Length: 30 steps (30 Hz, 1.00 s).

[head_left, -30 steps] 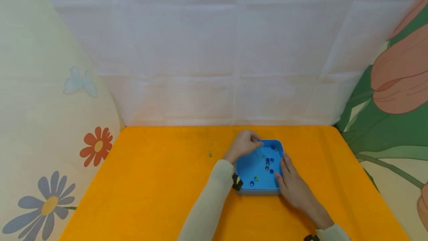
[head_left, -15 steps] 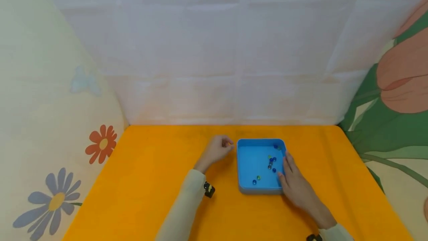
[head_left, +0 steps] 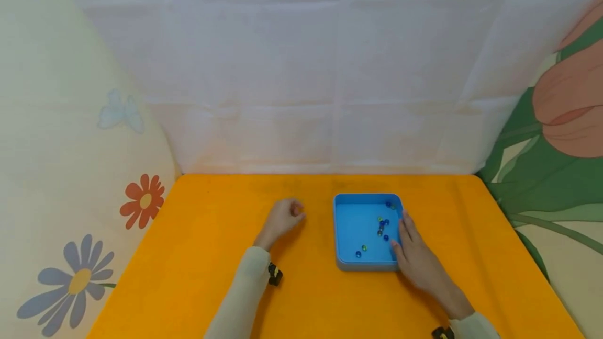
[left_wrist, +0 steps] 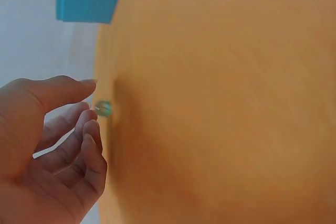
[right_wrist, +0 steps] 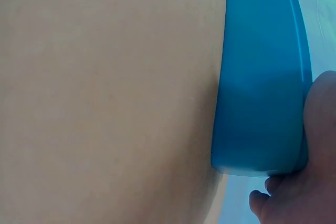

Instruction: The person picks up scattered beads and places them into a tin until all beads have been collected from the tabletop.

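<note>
A square blue plastic box (head_left: pixel 347 224) sits on the table, with several blue and green glass marbles (head_left: pixel 386 237) scattered in its right part. My right hand (head_left: pixel 419 263) holds the box at its right wall, the thumb over the rim. To the left of the box, my left hand (head_left: pixel 280 221) is low over the table, thumb and fingers bent and apart. In the left wrist view a green marble (left_wrist: pixel 103 108) lies just beyond its fingertips, by the index finger; whether they touch cannot be told. In the head view the hand hides this marble.
An orange cloth (head_left: pixel 212 255) covers the table. A white sheet (head_left: pixel 264 67) hangs behind its back edge. Flower-printed cloths stand at the left (head_left: pixel 61 171) and right (head_left: pixel 579 208).
My left hand has come out from over the box and moved left across the table to the lone green marble. My right hand stays at the box.
</note>
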Tool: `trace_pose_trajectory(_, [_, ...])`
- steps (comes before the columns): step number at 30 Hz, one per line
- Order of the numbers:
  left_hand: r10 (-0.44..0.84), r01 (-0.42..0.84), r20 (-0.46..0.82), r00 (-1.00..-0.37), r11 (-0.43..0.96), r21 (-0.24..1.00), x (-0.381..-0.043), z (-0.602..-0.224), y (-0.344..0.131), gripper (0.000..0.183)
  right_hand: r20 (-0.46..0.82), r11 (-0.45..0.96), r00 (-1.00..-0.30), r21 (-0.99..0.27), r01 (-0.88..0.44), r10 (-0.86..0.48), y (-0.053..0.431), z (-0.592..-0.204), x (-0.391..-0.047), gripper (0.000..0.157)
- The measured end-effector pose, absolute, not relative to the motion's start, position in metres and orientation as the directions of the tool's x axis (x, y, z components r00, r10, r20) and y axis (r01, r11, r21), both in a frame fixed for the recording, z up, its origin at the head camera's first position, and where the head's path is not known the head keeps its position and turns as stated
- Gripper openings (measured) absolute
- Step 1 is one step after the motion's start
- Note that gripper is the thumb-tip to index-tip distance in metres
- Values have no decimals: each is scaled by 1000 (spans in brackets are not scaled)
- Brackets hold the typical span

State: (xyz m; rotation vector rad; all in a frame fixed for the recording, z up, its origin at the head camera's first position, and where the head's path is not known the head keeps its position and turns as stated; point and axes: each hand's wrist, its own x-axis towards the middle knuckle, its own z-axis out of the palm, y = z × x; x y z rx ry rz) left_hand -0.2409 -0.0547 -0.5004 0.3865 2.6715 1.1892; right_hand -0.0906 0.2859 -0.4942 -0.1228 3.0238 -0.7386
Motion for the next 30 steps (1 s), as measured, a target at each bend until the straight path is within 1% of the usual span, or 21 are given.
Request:
trace_pose_trajectory(9, [277, 142, -75, -958, 684, 716, -242, -508, -64, 19, -10, 883, -997, -464, -66, -79, 286, -494, -92, 69])
trace_pose_trajectory(17, [273, 117, -111, -955, 697, 708, -244, -511, -63, 19, 5, 882, -997, -464, -75, -82, 286, -495, -89, 69])
trace_pose_trajectory(24, [265, 130, -91, -960, 710, 692, -247, -514, -62, 16, 4, 882, -997, -466, -69, -76, 284, -493, -89, 69])
trace_pose_trajectory(30, [266, 129, -93, -959, 708, 694, -246, -514, -62, 16, 4, 885, -997, -460, -72, -79, 284, -493, -88, 69])
